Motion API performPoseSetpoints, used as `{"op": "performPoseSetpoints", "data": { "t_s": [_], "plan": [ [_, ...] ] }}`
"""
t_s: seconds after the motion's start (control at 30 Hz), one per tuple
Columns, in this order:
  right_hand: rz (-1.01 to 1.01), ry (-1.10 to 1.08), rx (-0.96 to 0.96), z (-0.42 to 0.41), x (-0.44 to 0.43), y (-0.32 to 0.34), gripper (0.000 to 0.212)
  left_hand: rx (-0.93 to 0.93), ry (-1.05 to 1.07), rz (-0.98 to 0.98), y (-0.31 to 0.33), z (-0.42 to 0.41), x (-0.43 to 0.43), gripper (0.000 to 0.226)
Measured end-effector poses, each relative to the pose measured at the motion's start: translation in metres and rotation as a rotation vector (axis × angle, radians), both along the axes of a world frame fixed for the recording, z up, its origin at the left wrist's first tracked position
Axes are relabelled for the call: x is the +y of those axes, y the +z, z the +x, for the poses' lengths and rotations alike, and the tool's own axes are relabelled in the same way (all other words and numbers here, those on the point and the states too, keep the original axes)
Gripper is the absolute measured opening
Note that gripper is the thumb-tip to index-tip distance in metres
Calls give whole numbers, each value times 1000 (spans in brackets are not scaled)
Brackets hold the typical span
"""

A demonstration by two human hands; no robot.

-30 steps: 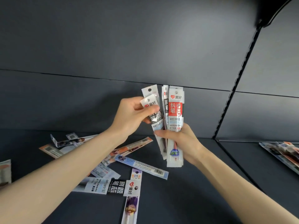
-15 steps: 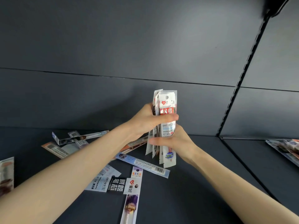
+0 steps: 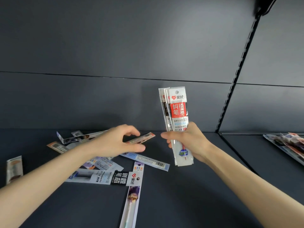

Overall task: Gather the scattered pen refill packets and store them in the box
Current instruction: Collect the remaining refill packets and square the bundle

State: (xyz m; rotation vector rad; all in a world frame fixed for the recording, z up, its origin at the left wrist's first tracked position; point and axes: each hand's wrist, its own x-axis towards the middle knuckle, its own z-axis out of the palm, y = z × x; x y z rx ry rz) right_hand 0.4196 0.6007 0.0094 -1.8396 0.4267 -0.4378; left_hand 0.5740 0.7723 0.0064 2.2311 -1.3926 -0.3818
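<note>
My right hand [image 3: 187, 142] grips an upright bundle of pen refill packets [image 3: 177, 109]; the front one is white with a red label. My left hand [image 3: 118, 142] hovers empty over the shelf, fingers spread loosely, just above an orange-tipped packet [image 3: 144, 137]. Several more packets lie scattered below: a pale blue one with a barcode [image 3: 148, 161], a black-labelled one [image 3: 105, 177] and a long purple one [image 3: 133, 193]. No box is in view.
The packets lie on a dark grey shelf [image 3: 189, 195] with a dark back panel. More packets lie at the far left [image 3: 14, 168] and back left [image 3: 77, 137]. A slotted upright [image 3: 236, 76] divides off the neighbouring bay, where another pile of packets [image 3: 286, 145] sits.
My left hand has let go of the bundle and dropped down to the left over the scattered packets. The right hand now holds the squared-up bundle alone.
</note>
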Motion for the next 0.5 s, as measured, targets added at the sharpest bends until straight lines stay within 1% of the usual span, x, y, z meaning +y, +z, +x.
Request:
{"op": "performPoseSetpoints", "data": {
  "t_s": [0.07,0.13,0.17,0.27,0.33,0.4,0.5],
  "plan": [
    [13,8,24,-5,6,0,14,-93,0,139,-9,-4,9,78],
    [15,20,50,-8,14,-1,14,-169,16,180,-15,-10,10,90],
    [8,23,62,-8,18,-2,14,-201,35,183,-18,-12,9,90],
    [-8,15,81,-11,26,-9,14,-231,73,142,-24,-12,6,76],
    [-6,2,77,-13,27,-11,11,-192,86,65,-25,-10,5,62],
    [10,-11,75,-13,26,-12,9,-132,87,6,-26,-8,3,54],
    [12,-1,95,-11,27,-12,21,-73,97,-39,-25,-4,-2,52]
  ]
}}
